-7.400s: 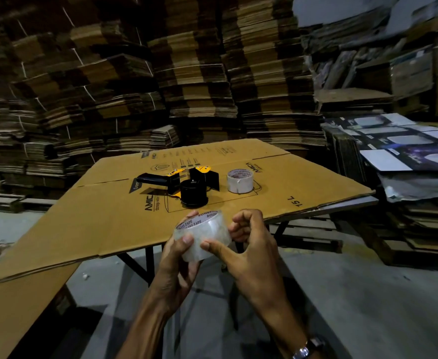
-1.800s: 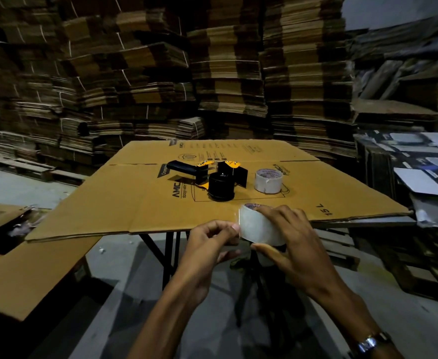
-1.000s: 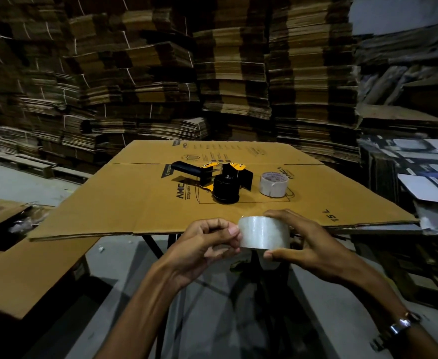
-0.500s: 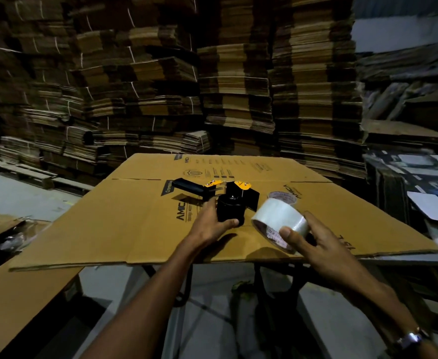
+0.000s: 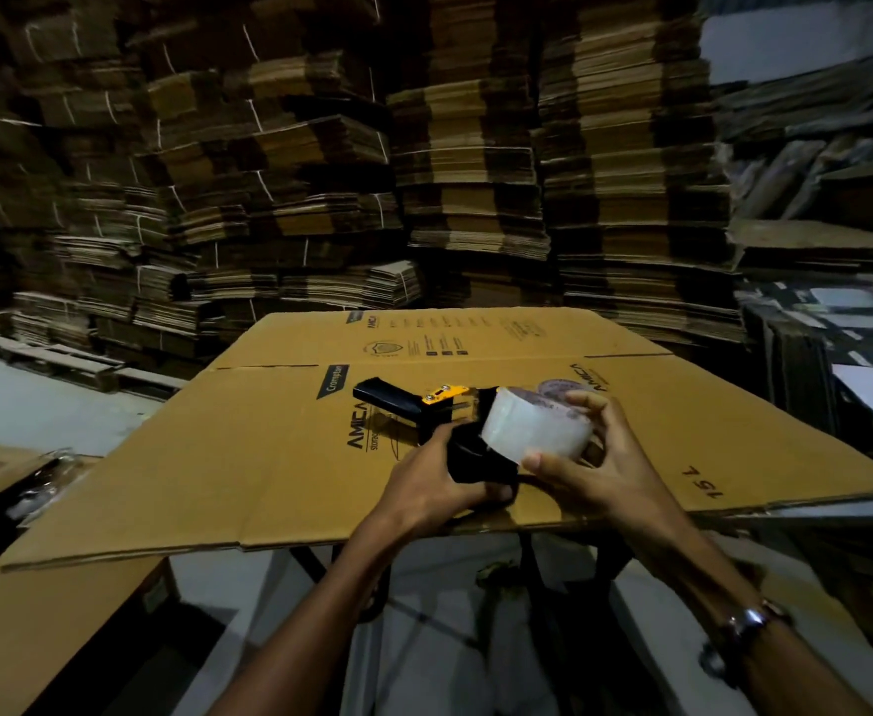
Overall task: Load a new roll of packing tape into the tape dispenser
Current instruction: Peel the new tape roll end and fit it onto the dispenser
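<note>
The black and yellow tape dispenser point(image 5: 403, 405) lies on a flattened cardboard sheet point(image 5: 248, 457) that covers the table. My left hand point(image 5: 424, 488) grips the dispenser's black round hub at its near end. A clear roll of packing tape point(image 5: 532, 431) is held in my right hand point(image 5: 594, 467), tilted, directly over and against that hub. Whether the roll sits on the hub I cannot tell. A second, smaller tape roll point(image 5: 553, 390) peeks out behind the held one, mostly hidden.
Tall stacks of flattened cardboard point(image 5: 424, 173) wall off the far side. Printed sheets and boxes point(image 5: 847, 354) pile up at the right. More cardboard point(image 5: 36, 612) lies low at the left. The table's near edge is just under my wrists.
Both hands went from holding the roll below the table edge up to the dispenser. My left hand took hold of the hub; my right brought the roll over it.
</note>
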{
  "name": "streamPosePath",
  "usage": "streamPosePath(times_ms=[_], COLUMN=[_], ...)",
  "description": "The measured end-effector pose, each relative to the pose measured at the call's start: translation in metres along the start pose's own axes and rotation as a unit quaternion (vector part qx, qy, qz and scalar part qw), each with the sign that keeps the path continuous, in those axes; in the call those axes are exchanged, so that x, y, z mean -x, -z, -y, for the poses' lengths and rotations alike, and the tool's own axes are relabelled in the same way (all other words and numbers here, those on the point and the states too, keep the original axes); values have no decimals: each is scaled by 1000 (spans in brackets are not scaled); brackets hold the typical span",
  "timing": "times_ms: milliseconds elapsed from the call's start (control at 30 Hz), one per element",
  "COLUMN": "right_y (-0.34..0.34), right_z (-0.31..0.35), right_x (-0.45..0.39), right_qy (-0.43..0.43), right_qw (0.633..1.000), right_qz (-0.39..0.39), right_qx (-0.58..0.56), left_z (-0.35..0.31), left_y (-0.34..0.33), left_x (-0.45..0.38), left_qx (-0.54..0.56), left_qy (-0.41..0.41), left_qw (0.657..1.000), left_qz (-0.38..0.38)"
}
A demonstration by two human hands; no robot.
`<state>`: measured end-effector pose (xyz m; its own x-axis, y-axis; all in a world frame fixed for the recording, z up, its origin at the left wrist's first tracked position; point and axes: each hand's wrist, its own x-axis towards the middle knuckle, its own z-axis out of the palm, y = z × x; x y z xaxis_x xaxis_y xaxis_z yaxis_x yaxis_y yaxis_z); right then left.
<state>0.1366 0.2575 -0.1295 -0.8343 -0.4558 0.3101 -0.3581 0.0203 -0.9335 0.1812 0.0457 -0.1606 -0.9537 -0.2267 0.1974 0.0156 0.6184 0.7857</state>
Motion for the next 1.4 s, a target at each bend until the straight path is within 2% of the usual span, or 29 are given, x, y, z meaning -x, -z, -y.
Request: streamPosePath(times_ms=[133, 200, 367, 733, 1033, 1400], right_y=[-14, -21, -26, -22, -28, -34], right_z=[-5, -9, -16, -27, -34, -43], right_x=[-5, -8, -9, -15, -14, -10], right_qy=[29, 38, 39, 36, 68, 109], right_qw=[998, 995, 994, 992, 990, 985], right_qz=[31, 48, 73, 104, 48, 31], right_qx=[53, 73, 68, 57, 113, 130], left_z=[3, 2, 3, 14, 21, 22], left_y=[8, 13, 14, 9, 5, 7], left_x=[21, 24, 22, 17, 11, 10], left_qx=[75, 98, 145, 120, 111, 112], left_qy=[-26, -33, -49, -71, -93, -114], left_qw=[994, 991, 984, 988, 987, 983], left_qz=[77, 90, 87, 71, 68, 89])
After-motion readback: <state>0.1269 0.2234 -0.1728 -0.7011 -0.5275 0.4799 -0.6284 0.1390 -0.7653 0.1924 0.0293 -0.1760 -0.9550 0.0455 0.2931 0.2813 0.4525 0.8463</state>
